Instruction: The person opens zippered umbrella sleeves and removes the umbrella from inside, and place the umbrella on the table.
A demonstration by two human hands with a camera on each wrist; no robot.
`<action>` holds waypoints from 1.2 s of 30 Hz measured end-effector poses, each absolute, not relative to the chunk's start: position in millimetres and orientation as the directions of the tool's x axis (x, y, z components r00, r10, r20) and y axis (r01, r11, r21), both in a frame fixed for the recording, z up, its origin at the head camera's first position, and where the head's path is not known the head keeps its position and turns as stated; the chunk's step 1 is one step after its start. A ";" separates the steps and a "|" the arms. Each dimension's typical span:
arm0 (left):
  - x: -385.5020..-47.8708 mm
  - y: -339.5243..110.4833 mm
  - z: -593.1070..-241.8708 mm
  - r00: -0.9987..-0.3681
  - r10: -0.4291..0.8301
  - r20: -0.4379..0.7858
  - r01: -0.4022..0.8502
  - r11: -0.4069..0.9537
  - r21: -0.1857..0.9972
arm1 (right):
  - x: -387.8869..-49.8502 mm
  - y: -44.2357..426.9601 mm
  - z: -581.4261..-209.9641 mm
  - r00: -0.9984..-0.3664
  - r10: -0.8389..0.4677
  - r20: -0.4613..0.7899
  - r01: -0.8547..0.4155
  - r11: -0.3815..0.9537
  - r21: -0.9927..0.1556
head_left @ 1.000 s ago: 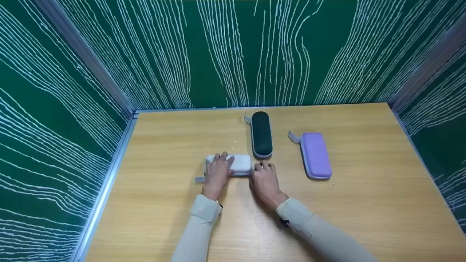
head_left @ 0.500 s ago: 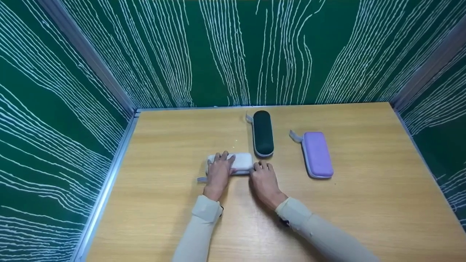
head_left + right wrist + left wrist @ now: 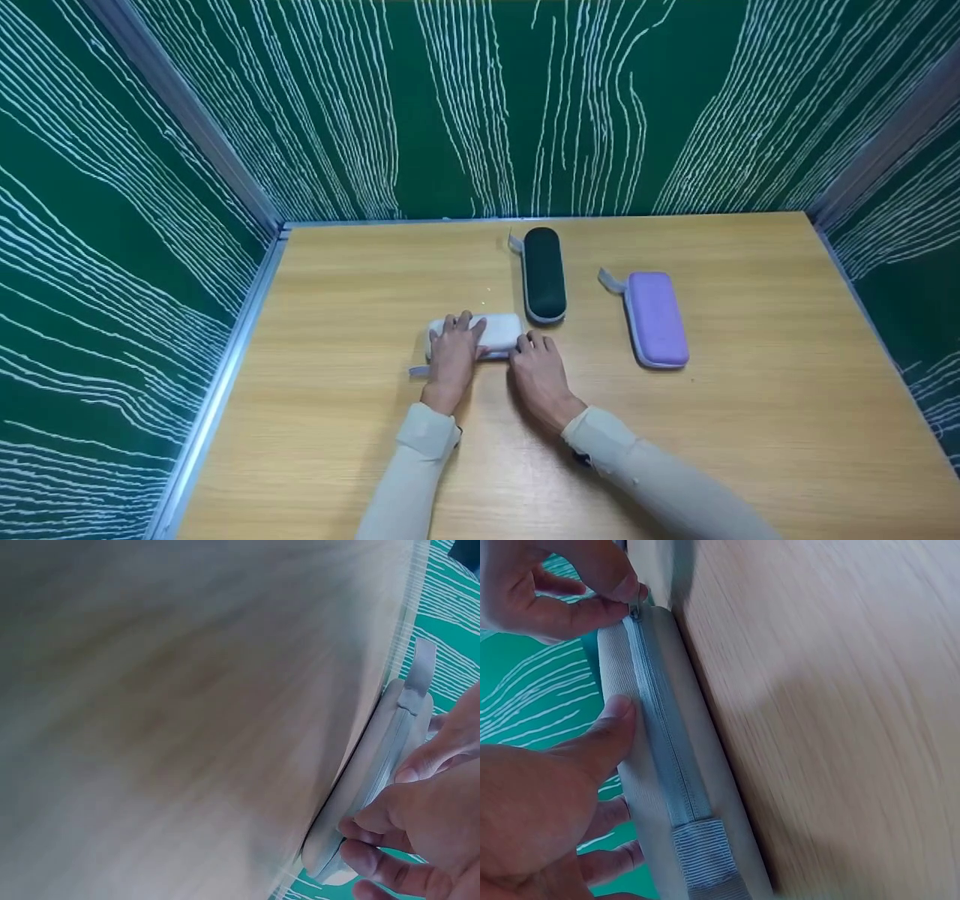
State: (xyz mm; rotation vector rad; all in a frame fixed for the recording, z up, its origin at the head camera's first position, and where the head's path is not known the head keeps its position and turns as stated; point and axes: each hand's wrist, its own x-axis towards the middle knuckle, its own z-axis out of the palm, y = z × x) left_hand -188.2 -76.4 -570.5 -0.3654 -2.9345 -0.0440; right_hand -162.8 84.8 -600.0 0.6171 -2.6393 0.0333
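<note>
The white zippered case [image 3: 502, 331] lies flat on the table. My left hand [image 3: 452, 358] lies over its left part, fingers across the top and thumb on the lid near the zipper in the left wrist view. At the case's right end my right hand [image 3: 541, 375] pinches the small zipper pull [image 3: 635, 611] between thumb and forefinger. The zipper's teeth run closed along the side from that pull to the grey fabric tab [image 3: 705, 851]. This tab [image 3: 421, 667] sticks out at the other end in the right wrist view.
Behind the right hand stands a dark green case [image 3: 544, 274] with a grey tab, close to the white one. A purple case [image 3: 657, 319] lies further right on the wooden table [image 3: 337, 300]. Green panels with white lines [image 3: 465, 112] border the back and sides.
My right hand has shifted slightly left, nearer the near right corner of the white case. The left hand keeps its hold, and the other cases stay put.
</note>
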 end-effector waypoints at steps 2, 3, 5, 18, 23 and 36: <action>-189.6 -76.9 -570.3 -0.955 0.239 0.174 0.247 0.969 0.023 | -162.3 82.9 -598.6 -0.817 -0.421 0.394 -0.430 0.900 0.072; -190.3 -77.2 -570.1 -0.956 0.240 0.169 0.248 0.968 0.029 | -161.9 82.0 -597.8 -0.820 -0.423 0.387 -0.431 0.900 0.070; -191.5 -78.0 -569.8 -0.957 0.242 0.161 0.251 0.967 0.038 | -161.7 80.5 -597.3 -0.824 -0.422 0.378 -0.428 0.901 0.074; -195.6 -92.3 -554.6 -0.931 0.360 0.055 0.364 0.918 0.161 | -154.5 70.7 -592.2 -0.888 -0.376 0.267 -0.364 0.927 0.093; -196.3 -96.0 -555.1 -0.923 0.377 0.077 0.385 0.910 0.151 | -153.6 67.7 -594.8 -0.877 -0.355 0.323 -0.340 0.935 0.103; -191.9 -89.7 -562.3 -0.922 0.322 0.217 0.345 0.936 0.077 | -156.9 60.0 -596.3 -0.857 -0.341 0.387 -0.331 0.939 0.094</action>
